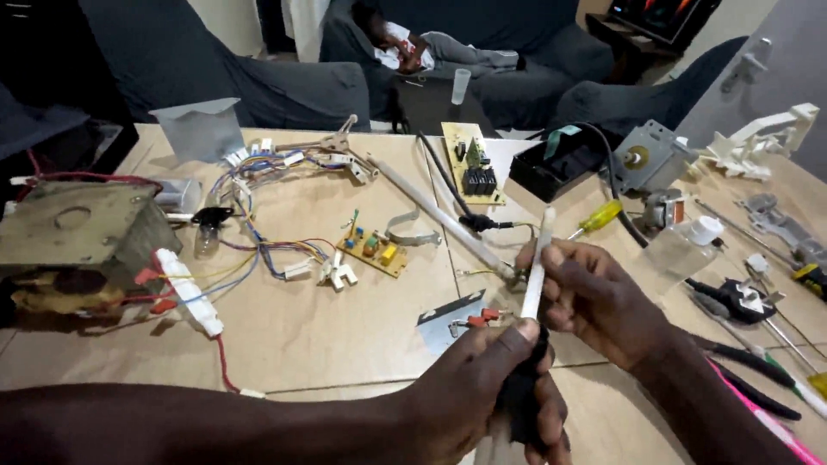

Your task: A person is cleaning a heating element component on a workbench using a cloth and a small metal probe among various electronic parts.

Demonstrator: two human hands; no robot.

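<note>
Item: slim white tube (536, 263), smooth, rigid, held upright between both hands. The left hand (482, 387) is clamped round its lower end, where a black, possibly fabric, wrap is gripped; the right hand (594, 297) is pinched on its middle. Step judged: the tube is being worked; steady counter-grip is called for. Beyond the hands: yellow circuit board (373, 251), long grey rod (431, 211).

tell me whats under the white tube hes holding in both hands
Below the white tube, held by the left hand and right hand, lie the wooden table, a grey metal plate with red-tipped connectors. The tube's lower end is hidden by a black cloth.
</note>
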